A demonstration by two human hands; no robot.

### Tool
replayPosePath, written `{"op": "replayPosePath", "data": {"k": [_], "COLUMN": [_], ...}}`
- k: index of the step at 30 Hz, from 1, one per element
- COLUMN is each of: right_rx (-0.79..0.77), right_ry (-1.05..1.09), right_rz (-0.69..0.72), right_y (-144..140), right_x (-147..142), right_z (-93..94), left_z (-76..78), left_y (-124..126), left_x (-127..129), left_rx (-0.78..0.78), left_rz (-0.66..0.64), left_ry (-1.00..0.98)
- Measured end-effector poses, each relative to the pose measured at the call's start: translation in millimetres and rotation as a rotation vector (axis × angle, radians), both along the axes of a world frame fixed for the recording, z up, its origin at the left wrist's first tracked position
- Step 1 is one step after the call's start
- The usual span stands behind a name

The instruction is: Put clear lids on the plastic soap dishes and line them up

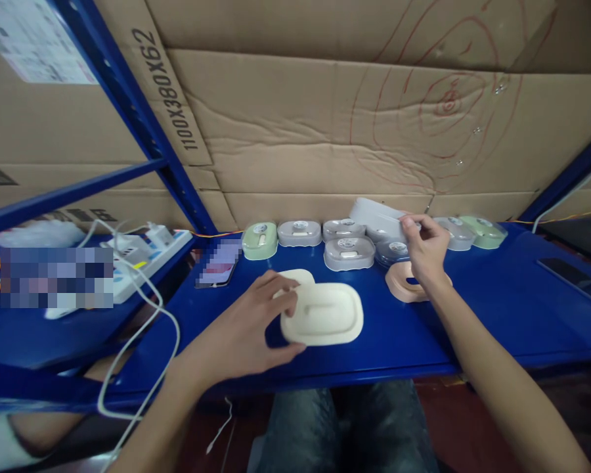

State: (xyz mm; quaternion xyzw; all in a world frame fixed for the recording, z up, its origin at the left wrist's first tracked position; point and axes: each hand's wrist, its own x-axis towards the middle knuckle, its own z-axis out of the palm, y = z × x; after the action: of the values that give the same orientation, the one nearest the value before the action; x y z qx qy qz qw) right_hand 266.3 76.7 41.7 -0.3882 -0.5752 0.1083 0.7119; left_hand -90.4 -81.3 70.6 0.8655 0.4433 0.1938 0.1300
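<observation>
My left hand [256, 322] has its thumb and fingers closed on the left end of a cream rounded-rectangular piece [337, 314], which has a recessed middle and a raised bar. Part of a second cream piece [303, 276] shows behind it. In my right hand [426, 243], a thin, whitish, flat rectangular piece [377, 215] is pinched at its right end, raised above the shelf. Just below that hand lies a peach rounded piece [398, 282] with an opening, partly hidden by the hand and wrist.
Along the back of the blue shelf [502, 295] stand several lidded boxes, including a green one [259, 242] and a grey one [349, 255]. A phone [220, 263] lies at left. White cables [172, 322] hang beside a power strip [142, 263]. Cardboard [295, 118] backs the shelf.
</observation>
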Motion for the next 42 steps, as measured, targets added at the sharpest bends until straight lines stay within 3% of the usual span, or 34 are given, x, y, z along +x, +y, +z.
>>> {"op": "replayPosePath", "data": {"k": [3,7,12,17,27,37,42], "right_rx": [0.002,-0.010,-0.017,-0.024,-0.017,-0.009,-0.023], "right_ry": [-0.020,-0.027,-0.024,-0.016,-0.013,0.001,-0.012], "right_rz": [-0.012,0.002,-0.007,-0.030,-0.012,0.003,-0.009], "right_y": [-1.7,-5.3,-5.4,-1.2,0.3,-1.5,-2.6], "right_x": [-3.3,-9.4,-10.1,-5.3,-2.1,-3.9,-4.9], "right_z": [1.0,2.2,1.5,-0.3,-1.3,1.9,0.6], "left_z": [-20.0,-40.4,-55.3,-72.4,-57.9,-55.5,-61.9], "left_y": [-26.5,-38.1,-29.5,-1.2,49.2,63.0,68.1], "left_x": [-23.9,-36.6,-17.9,-0.1,11.6,-5.1,-11.7], "left_rx": [-0.041,0.033,0.168,0.056,-0.011,0.134,0.188], "left_rz": [0.078,0.179,0.201,0.237,0.180,0.023,-0.002], "left_ry": [0.075,0.108,0.121,0.204,0.286,0.278,0.242]}}
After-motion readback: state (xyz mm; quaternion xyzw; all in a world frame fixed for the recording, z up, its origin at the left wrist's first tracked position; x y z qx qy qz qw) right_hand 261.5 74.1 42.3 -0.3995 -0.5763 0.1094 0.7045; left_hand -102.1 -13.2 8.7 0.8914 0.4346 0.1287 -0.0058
